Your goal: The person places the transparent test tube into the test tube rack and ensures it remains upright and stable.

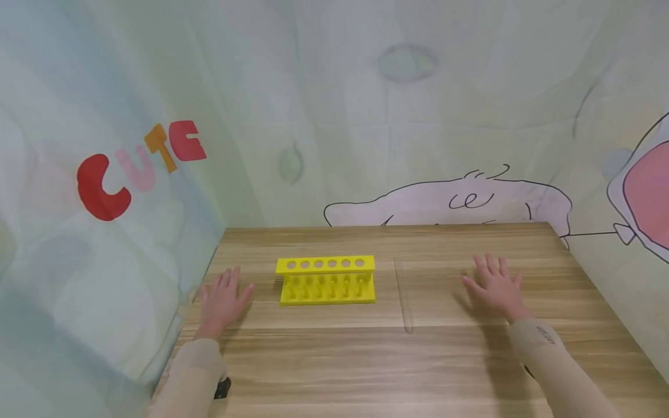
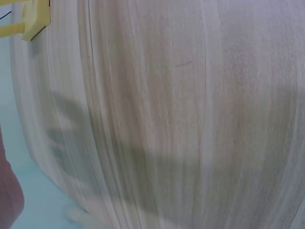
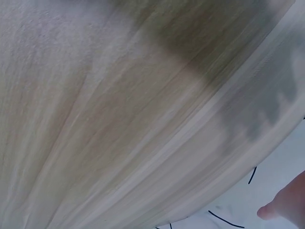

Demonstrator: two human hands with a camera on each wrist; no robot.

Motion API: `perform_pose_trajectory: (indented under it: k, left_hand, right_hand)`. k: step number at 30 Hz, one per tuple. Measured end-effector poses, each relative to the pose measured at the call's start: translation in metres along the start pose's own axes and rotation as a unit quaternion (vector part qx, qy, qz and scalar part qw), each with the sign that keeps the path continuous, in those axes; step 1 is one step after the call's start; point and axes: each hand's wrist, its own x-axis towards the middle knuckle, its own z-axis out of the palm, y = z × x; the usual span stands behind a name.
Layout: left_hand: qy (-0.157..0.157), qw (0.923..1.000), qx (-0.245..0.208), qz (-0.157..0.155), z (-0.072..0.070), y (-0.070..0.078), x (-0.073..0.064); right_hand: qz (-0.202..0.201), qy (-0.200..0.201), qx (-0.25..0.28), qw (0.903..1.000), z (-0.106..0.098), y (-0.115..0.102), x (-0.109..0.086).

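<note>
Left of center on the table (image 1: 334,371) stands the yellow rack (image 1: 327,299); clear tube (image 1: 403,296) lies flat just right of it, lengthwise near-to-far. Left hand (image 1: 222,301) is out left of the rack, right hand (image 1: 496,288) right of the tube; both have fingers spread, holding nothing. Handling advice: tube looks slick and hard to see, so sight its edges, pinch lightly mid-length, don't let it roll; steady the rack low. Count: 1 rack, 6 top holes, 1 tube, 2 hands.
</note>
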Motion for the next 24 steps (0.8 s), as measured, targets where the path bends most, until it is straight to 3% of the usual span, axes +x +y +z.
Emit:
perform_pose_trajectory:
  k: [13, 24]
  left_hand:
    - [0.008, 0.9997, -0.019, -0.012, 0.000, 0.016, 0.009]
    - [0.022, 0.9977, -0.061, -0.023, 0.003, 0.022, 0.013]
  right_hand:
    - [-0.014, 0.006, 0.027, 0.9995, 0.000, -0.017, 0.008]
    - [-0.026, 0.028, 0.106, 0.9936, 0.000, -0.031, 0.013]
